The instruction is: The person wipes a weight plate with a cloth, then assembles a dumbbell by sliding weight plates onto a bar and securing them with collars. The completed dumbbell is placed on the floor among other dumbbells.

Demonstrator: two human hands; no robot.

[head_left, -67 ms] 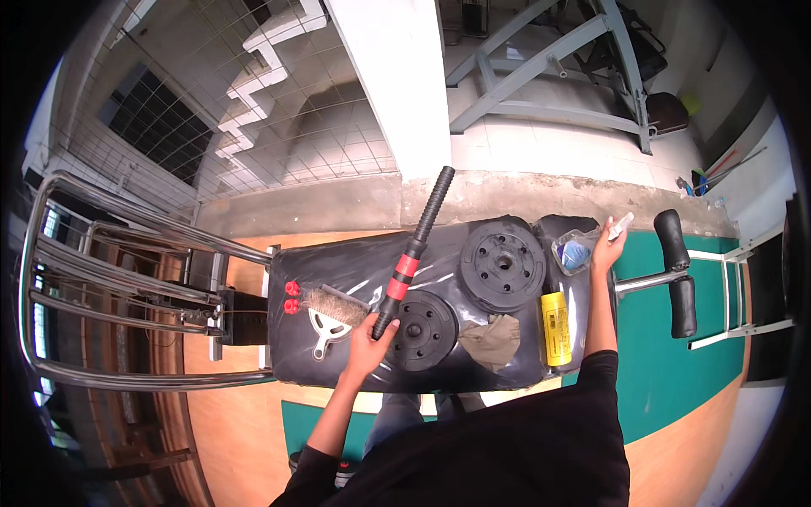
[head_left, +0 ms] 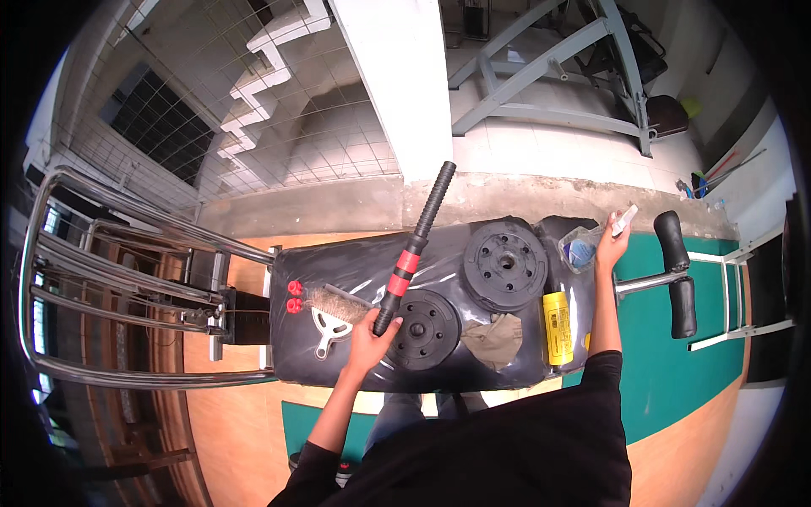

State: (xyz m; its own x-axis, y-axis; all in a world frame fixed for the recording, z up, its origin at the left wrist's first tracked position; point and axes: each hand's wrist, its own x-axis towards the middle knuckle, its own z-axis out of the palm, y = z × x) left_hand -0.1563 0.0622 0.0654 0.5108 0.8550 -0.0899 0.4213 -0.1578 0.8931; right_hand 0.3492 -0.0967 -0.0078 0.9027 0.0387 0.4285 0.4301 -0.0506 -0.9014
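My left hand [head_left: 369, 345] is closed round the lower end of a dumbbell bar [head_left: 411, 262], black with red bands and ridged ends. The bar slants up and away over the padded black bench [head_left: 363, 253]. My right hand [head_left: 612, 243] grips a small white object [head_left: 625, 220], whose kind I cannot make out. Beside that hand lies a clear plastic pack [head_left: 579, 251] with something blue inside. Two black weight plates [head_left: 505, 264] rest on the bench, the nearer plate [head_left: 424, 329] just right of my left hand.
On the bench are a brush [head_left: 342, 304] with a white handle, red star-shaped collars [head_left: 294, 296], a crumpled olive cloth [head_left: 492, 340] and a yellow cylinder [head_left: 557, 328]. Chrome rails [head_left: 152, 376] stand at left; padded rollers [head_left: 673, 245] at right. A white pillar [head_left: 397, 93] rises behind.
My right hand and the white object have shifted slightly, the object now tilted a little more upright. My left hand still holds the bar in nearly the same place.
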